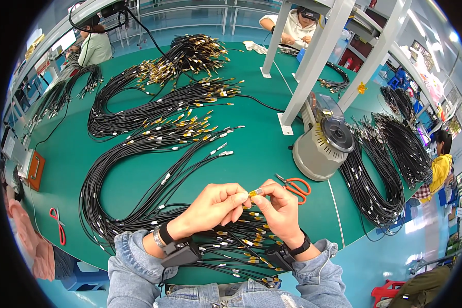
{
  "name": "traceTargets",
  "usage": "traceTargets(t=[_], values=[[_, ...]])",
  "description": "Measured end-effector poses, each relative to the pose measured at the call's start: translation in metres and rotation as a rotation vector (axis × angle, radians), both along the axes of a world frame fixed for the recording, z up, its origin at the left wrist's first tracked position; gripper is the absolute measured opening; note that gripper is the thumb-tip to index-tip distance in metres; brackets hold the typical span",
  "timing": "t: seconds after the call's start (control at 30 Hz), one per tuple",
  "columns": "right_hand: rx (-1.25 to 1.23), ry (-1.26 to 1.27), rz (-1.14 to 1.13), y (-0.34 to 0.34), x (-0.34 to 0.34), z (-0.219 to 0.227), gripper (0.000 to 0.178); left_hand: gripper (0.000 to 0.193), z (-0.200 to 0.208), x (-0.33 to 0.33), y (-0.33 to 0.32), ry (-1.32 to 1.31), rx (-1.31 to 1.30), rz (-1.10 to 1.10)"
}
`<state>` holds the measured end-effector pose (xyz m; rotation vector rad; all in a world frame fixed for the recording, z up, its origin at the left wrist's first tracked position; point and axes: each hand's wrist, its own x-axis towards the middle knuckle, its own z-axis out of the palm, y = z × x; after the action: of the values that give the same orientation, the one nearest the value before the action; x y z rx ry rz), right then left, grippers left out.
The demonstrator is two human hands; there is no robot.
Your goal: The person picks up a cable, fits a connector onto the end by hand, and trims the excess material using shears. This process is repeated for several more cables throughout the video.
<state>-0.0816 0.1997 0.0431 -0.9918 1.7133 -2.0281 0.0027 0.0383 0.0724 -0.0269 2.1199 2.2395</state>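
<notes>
1. The left hand point(210, 206) comes in with its knuckles up, thumb and forefinger pinched on the yellow end of a connector point(256, 193); the other fingers curl in below.
2. The right hand point(278, 209) meets it, thumb and forefinger closed narrowly about the same small piece, so both hands hold it, tip to tip, above the near part of the table point(262, 149).
3. The connector lies nearly level, its long axis running left to right across the person's body, the silvery end toward the right hand and tipped a little up. Which end is its front I can't tell from here.
4. It's a short, stubby thing: glossy yellow on one side, bright grey on the other. Fingertips cover a good part of it.
5. Each wrist wears a dark band with a black box by it, just below a denim cuff point(132, 258).
6. Under the hands spreads a heap of black cables point(228, 245), many ending in yellow or silver tips.
7. Just beyond the right hand lie orange-handled cutters point(299, 191), and past them stands a grey round machine point(318, 154).
8. Off to the left, big looped bundles point(100, 185) curve over the green top; near its left edge sit red scissors point(60, 228).
</notes>
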Motion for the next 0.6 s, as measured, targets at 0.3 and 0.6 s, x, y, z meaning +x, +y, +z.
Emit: traceTargets(t=[0.3, 0.6], values=[[0.064, 0.234, -0.098, -0.0010, 0.0048, 0.0017, 0.012, 0.029, 0.0001, -0.0016, -0.0019, -0.043, 0.154, -0.115], [-0.041, 0.068, 0.024, -0.0037, -0.0012, 0.0006, 0.013, 0.028, -0.0019, -0.0020, -0.0044, -0.117, 0.250, -0.202]])
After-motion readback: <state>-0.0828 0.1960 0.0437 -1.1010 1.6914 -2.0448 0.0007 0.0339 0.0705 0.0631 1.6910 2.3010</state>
